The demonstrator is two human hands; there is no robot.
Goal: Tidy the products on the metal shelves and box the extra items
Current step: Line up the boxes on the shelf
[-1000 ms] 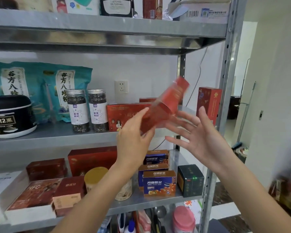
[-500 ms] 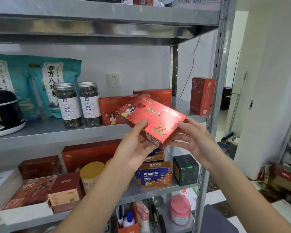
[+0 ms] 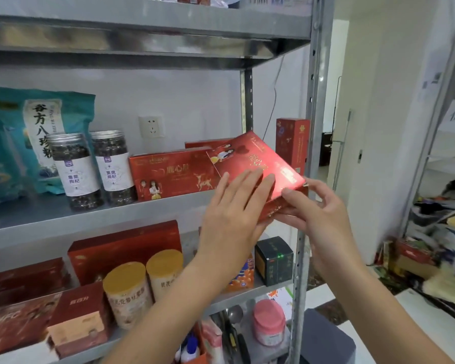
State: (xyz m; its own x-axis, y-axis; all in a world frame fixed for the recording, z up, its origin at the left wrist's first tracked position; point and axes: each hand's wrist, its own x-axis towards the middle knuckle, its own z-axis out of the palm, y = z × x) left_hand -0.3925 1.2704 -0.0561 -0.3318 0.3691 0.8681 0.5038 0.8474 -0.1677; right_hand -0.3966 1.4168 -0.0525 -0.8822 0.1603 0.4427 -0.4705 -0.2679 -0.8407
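The left hand lies flat, fingers straight, on the tilted red box. Just beside it, the right hand pinches the box's corner.

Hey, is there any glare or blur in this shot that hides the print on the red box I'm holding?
Head view: a bright glare patch washes out the print on the red box near the right hand; the clutter at far right is smeared; the jars have legible labels.
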